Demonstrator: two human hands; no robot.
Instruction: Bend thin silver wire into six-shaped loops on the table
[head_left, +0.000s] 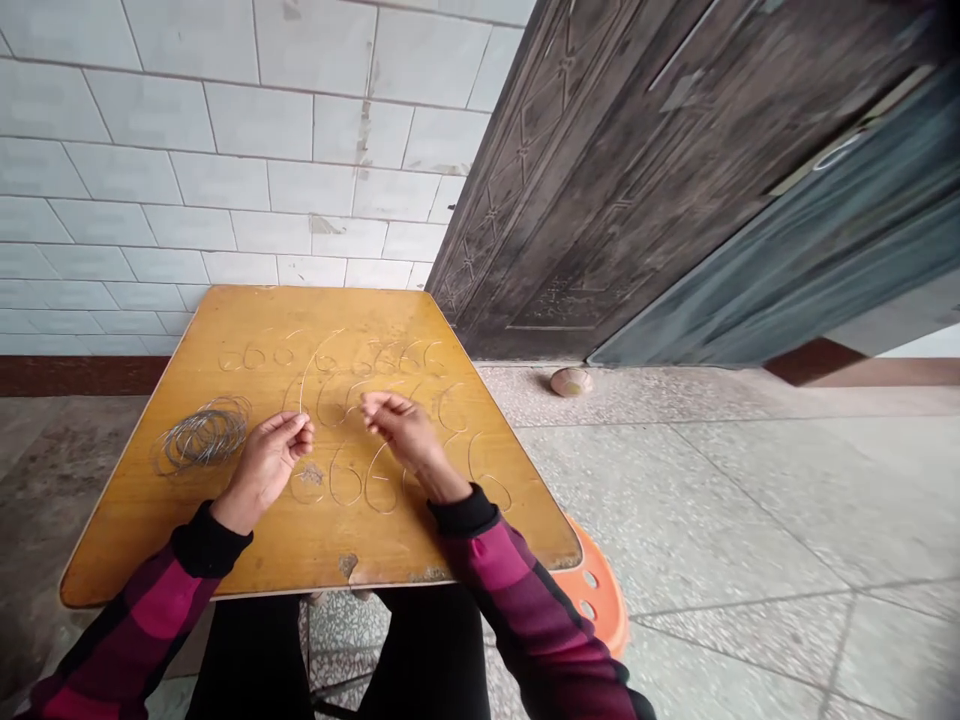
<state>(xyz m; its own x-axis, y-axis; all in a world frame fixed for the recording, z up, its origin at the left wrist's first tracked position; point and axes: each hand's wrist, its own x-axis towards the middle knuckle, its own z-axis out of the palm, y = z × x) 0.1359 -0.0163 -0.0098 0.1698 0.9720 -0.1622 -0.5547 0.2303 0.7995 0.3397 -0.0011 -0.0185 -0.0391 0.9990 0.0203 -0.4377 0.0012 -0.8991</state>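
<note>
My left hand (268, 462) pinches a thin bent wire (306, 378) that curves up from its fingertips over the wooden table (225, 320). My right hand (405, 432) hovers just to the right, fingers curled together, and what it grips is too fine to make out. Several wire pieces bent into loop shapes (360, 480) lie in rows across the table top around both hands. A coil of grey wire (204, 436) rests left of my left hand.
A white tiled wall stands behind the table. A dark carved door (600, 200) is at the right. A small round ball (571, 381) lies on the floor by the door. An orange stool (596, 595) sits under the table's right corner.
</note>
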